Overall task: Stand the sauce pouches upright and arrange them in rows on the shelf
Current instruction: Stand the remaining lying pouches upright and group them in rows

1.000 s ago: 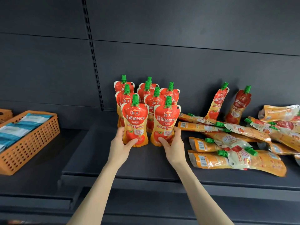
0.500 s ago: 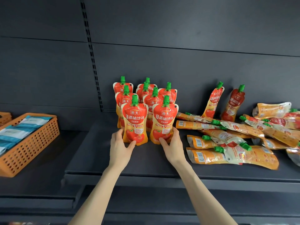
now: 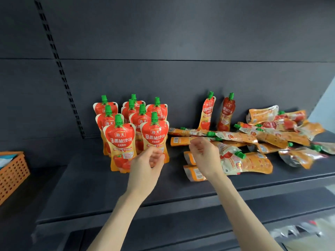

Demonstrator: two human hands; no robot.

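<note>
Sauce pouches (image 3: 155,136), red-orange with green screw caps, occupy a dark shelf (image 3: 94,192); entries run near to far. Nearest: two bare forearms rise from the bottom edge. Left hand (image 3: 145,165) hovers in front of the lower part of the right front upright pouch, fingers loosely curled and apart, gripping nothing; contact with the pouch cannot be confirmed because of motion blur. Right hand (image 3: 204,156) hovers over the near end of the flat pouches (image 3: 250,162), fingers half curled and spread, holding nothing. Next: upright group of eight pouches in two columns, labels facing forward, the left front pouch (image 3: 120,142) and the right front pouch side by side at the front, the others lined up behind them. To the right of that group, a loose heap of pouches lies flat and overlapping, caps pointing various ways, reaching to the right edge of view. Farther back: two single pouches (image 3: 215,113) stand tilted against the dark back panel (image 3: 181,78). Far left, on a lower surface, an orange perforated basket (image 3: 12,174) is partly in view, with pale blue packets inside.
</note>
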